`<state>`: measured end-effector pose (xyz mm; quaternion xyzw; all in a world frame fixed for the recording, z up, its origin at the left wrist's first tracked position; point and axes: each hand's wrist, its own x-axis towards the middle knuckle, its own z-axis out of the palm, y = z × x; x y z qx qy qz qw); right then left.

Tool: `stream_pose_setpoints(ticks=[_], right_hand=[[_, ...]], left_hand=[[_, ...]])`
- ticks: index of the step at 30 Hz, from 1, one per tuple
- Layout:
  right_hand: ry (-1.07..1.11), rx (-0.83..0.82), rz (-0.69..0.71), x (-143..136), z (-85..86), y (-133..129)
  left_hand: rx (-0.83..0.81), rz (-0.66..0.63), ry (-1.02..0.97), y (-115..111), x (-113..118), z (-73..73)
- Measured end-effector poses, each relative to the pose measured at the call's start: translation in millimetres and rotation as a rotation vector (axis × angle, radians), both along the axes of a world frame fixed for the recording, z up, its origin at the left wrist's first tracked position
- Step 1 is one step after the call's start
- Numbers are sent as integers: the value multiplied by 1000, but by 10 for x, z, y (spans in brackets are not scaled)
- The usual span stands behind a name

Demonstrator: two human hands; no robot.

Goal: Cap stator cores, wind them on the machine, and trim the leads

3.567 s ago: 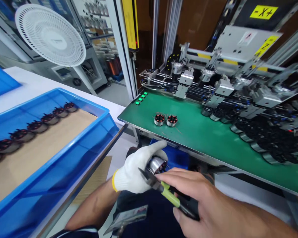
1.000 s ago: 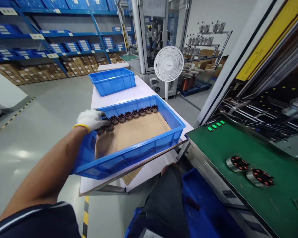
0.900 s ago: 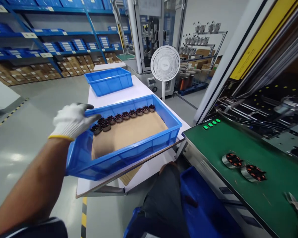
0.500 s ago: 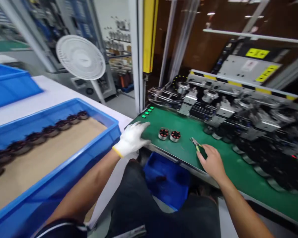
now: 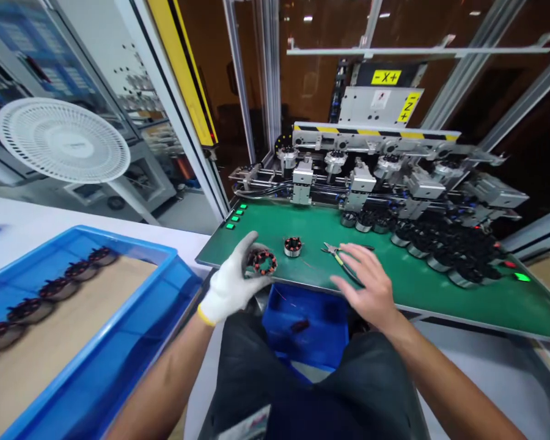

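My left hand (image 5: 233, 282), in a white glove with a yellow cuff, grips a round motor stator (image 5: 264, 263) with copper windings, tilted at the near edge of the green table (image 5: 266, 220). Another stator (image 5: 293, 247) sits upright on the green surface to its right. My bare right hand (image 5: 366, 282) is open, its fingers spread just over the pliers (image 5: 347, 264), whose jaws point left. Its palm hides part of the handles.
A blue tray (image 5: 165, 269) at left holds a row of stators on brown board. Several stators (image 5: 440, 247) crowd the table's right side below machine fixtures (image 5: 362, 178). A blue bin (image 5: 275, 327) sits below the edge; a white fan (image 5: 68, 143) stands back left.
The view has turned right. My left hand has moved onto one of the two stators and closed on it. My right hand has let go of the pliers, which now lie on the table.
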<state>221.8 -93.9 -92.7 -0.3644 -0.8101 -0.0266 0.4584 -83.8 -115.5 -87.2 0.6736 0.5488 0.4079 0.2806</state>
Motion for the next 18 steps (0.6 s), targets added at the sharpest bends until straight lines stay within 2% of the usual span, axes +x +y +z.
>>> stream_pose_setpoints(ticks=[2,3,6,12,18], right_hand=[[10,72,249,-188,221,-310],[-4,83,328,-277,310,-447],[-64,65,404,-446,447,-717],[-110,12,391,-383,395,-832],[-103,55,402,-363,417,-895]], left_hand=[[170,-5,-43,-358,108,-26],[268,-29,-65,-503,168,-31],[479,-115,-109,-767,315,-15],[502,-161,-127,-868,347,1],[521,-182,-85,-905,338,-26]])
